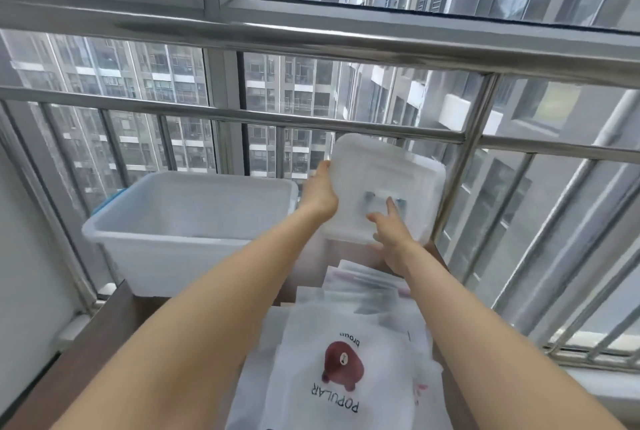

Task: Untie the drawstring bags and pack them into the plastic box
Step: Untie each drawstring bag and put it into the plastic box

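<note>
An open translucent plastic box (180, 221) stands at the back left of the brown table. Its lid (391, 173) is upright to the right of the box, leaning toward the railing. My left hand (320, 192) grips the lid's left edge. My right hand (389, 232) holds its lower edge, with a finger stretched up to the lid's handle. A stack of white drawstring bags (353, 357) lies on the table under my forearms; the top one shows a red bear and the word POPULAR.
A steel railing (346, 128) and tall windows run right behind the table. A vertical rail post (464, 159) stands just behind the lid. The brown table (104, 343) shows bare wood at the left front. A white wall closes the left side.
</note>
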### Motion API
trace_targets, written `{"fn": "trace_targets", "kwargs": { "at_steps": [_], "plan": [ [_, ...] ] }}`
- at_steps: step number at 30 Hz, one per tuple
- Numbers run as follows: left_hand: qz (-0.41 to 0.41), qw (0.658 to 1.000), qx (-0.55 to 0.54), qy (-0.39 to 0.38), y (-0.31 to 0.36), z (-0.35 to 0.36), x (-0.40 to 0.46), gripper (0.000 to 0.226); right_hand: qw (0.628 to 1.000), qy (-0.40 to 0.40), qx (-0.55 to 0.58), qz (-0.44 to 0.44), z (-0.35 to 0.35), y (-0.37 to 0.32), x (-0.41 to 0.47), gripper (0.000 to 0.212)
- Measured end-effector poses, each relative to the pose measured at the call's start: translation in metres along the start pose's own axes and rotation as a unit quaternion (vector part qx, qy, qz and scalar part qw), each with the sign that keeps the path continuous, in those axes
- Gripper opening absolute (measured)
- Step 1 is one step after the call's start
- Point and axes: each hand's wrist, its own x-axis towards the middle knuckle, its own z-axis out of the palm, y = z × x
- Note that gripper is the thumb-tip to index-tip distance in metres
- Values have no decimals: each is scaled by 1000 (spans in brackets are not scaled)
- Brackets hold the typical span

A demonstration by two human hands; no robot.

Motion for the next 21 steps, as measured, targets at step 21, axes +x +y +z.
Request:
{"fn": "trace_targets", "kwargs": {
  "at_steps": [21],
  "plan": [
    [-72, 995, 6, -66, 2, 33, 8, 57, 998, 22, -20, 59, -9, 11, 16, 54]
  ]
}}
